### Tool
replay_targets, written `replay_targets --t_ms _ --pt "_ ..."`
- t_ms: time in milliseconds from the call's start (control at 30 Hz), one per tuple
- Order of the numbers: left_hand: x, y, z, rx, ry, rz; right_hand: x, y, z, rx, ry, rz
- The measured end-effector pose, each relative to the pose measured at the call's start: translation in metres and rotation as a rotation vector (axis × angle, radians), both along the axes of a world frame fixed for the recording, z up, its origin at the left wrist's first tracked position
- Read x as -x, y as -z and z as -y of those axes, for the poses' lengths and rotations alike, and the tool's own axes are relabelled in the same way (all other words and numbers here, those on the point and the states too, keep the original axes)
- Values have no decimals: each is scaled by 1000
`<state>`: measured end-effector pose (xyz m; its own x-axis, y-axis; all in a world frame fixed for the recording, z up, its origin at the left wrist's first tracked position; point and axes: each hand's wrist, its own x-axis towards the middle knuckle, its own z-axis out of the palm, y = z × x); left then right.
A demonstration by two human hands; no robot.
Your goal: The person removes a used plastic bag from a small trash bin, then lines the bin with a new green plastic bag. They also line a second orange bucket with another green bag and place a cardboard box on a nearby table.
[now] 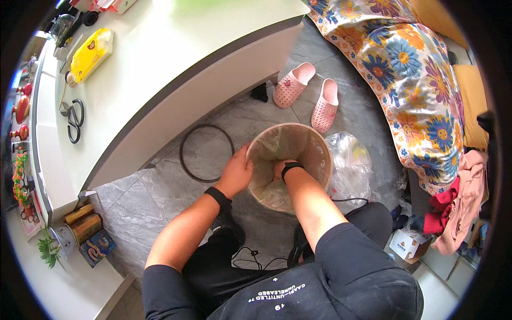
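A beige trash bin stands on the floor between my legs, with a thin clear bag lining its inside. My left hand grips the bin's left rim, thumb and fingers closed over the edge. Down inside the bin is my right hand, against the liner near the bottom; its fingers are mostly hidden. A dark round ring lies on the floor left of the bin. Crumpled clear plastic bags rest against the bin's right side.
Two pink clogs sit beyond the bin. A white counter at the left holds black scissors and a yellow wipes pack. At right hangs a flowered cover. Dark cables run near my feet.
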<state>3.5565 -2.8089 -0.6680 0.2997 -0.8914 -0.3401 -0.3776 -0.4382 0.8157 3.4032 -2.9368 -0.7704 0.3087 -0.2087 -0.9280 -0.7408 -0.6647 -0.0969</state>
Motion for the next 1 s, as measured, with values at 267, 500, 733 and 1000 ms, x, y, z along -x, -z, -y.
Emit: replay_targets --t_ms 267,500,733,1000 --pt "1 3 1 52 -4 -29 -1 32 -3 147 13 -21" --pt "3 4 -2 50 -24 -66 -11 0 19 -66 -203 86" --pt "4 5 -4 59 -22 2 -28 19 26 271 11 375" --pt "-1 11 -4 119 -74 32 -15 -64 29 30 -281 292"
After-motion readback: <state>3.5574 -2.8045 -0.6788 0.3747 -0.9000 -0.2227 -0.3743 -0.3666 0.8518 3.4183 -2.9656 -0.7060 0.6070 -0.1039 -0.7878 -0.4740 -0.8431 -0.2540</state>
